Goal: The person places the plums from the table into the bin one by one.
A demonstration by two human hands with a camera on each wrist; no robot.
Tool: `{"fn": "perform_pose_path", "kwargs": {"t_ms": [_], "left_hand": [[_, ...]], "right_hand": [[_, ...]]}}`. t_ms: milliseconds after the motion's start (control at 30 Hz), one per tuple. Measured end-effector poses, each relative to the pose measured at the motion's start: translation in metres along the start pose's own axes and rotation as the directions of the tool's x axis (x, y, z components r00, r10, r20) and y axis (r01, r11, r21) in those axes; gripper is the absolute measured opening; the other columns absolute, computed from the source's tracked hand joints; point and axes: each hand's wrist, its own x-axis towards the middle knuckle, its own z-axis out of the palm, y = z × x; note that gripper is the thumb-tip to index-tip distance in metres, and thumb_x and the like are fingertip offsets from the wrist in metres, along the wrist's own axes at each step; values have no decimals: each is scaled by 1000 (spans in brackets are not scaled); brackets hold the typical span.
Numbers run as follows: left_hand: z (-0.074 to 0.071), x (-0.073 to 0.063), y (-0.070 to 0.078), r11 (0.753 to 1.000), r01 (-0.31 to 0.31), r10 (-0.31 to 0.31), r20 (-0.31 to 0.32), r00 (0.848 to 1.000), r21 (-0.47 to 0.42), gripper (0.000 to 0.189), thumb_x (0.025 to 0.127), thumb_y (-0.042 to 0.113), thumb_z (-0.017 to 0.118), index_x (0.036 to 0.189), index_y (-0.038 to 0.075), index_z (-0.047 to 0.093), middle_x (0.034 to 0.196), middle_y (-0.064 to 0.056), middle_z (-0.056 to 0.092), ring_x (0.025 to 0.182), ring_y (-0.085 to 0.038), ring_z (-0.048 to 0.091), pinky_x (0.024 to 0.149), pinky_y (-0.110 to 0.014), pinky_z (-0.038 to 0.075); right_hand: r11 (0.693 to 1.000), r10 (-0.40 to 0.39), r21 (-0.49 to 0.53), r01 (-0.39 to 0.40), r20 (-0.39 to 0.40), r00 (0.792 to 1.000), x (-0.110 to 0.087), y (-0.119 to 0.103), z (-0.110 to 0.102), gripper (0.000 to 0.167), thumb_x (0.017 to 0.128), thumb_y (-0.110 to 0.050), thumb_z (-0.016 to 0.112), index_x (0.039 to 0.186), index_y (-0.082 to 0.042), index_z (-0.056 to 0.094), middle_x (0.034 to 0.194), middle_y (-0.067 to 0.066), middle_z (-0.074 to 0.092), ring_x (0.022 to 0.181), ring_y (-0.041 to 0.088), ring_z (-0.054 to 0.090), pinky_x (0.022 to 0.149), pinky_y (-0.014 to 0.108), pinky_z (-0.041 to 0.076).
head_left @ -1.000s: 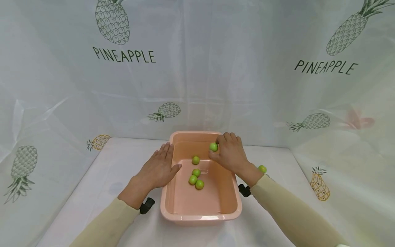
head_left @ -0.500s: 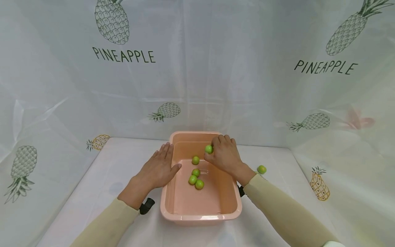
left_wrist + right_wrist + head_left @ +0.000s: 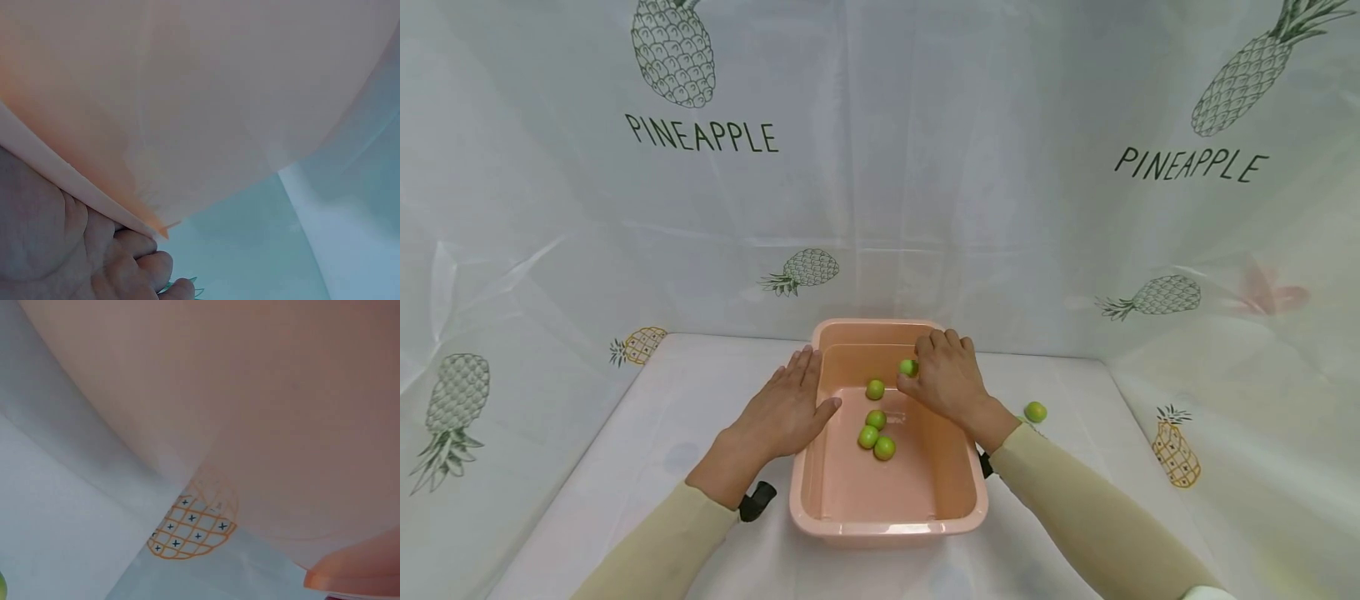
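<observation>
A pink plastic basin [image 3: 887, 528] stands on the white table. My left hand [image 3: 790, 406] rests with straight fingers on its left rim; in the left wrist view the palm and fingertips [image 3: 144, 269] lie along the rim [image 3: 69, 175]. My right hand [image 3: 951, 377] reaches over the right rim, thumb and fingers around a small green lime [image 3: 907, 367], partly hidden by the fingers. Several more limes lie inside: one alone [image 3: 876, 389] toward the back and a cluster [image 3: 884, 448] near the middle. The right wrist view shows mostly the basin's outer wall [image 3: 250, 412], not the hand.
Another lime [image 3: 1035, 412] lies on the table [image 3: 1075, 467] right of the basin, beside the right forearm. A white pineapple-print sheet [image 3: 970, 208] hangs behind and at both sides. Dark camera mounts [image 3: 757, 501] sit at the wrists.
The right hand has moved slightly left over the basin with its lime, which now sits a little lower between the fingers. The left hand has stayed still.
</observation>
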Motion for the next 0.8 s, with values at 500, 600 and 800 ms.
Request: {"fn": "perform_pose_path", "kwargs": {"t_ms": [500, 600, 800], "left_hand": [[-2, 0, 0, 1000, 2, -2, 8, 1000, -5, 83, 111, 47, 44, 164, -11, 17, 173, -29, 14, 162, -43, 14, 130, -58, 22], [-2, 0, 0, 1000, 1, -1, 11, 1000, -2, 83, 111, 47, 44, 163, -12, 17, 173, -29, 14, 162, -43, 14, 130, -58, 22], [-1, -1, 0, 1000, 4, -4, 5, 1000, -17, 84, 111, 47, 45, 164, -12, 16, 173, -30, 14, 162, -43, 15, 130, -58, 22]], "right_hand": [[999, 4, -34, -3, 23, 1000, -1, 0, -2, 34, 94, -38, 70, 90, -8, 54, 81, 4, 46, 75, 26, 40, 69, 37, 32], [1000, 19, -6, -19, 16, 1000, -2, 0, -3, 32, 96, -36, 70, 98, -5, 61, 88, 7, 54, 80, 27, 45, 73, 39, 37], [997, 48, 55, -48, -10, 999, -7, 5, -10, 32, 99, -34, 63, 110, -4, 68, 101, 11, 63, 91, 31, 51, 81, 44, 43]]}}
